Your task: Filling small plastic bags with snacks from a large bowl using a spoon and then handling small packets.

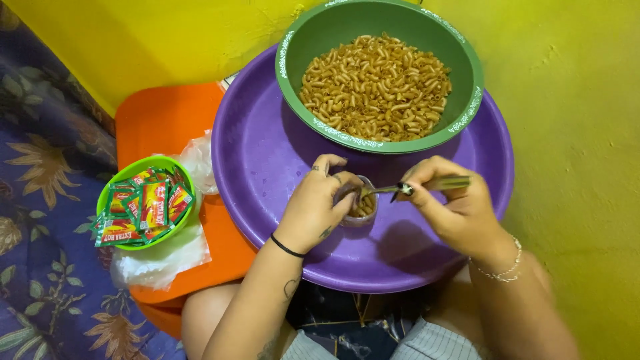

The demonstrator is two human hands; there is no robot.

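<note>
Clear plastic cup (360, 203) is sitting low inside the purple basin (267, 173), just below the green bowl (460, 87) of macaroni (377, 87).

Head view: left hand (313, 207) is wrapping around the cup from its left side, fingers curled on the wall, holding it upright with the mouth facing up. Right hand (453, 207) is pinching a metal spoon (413, 188); its long axis is running nearly horizontal, handle to the right, bowl end pointing left into the cup mouth.

Progress, judging by fill: the cup is showing some macaroni but looks only partly filled, and the green bowl is holding nearly all of the stock.

Off to the left, a small lime bowl (105, 200) of red-and-green sachets (153, 203) is resting on an orange tray (167, 120), untouched, with clear bags (160, 263) beneath.
</note>
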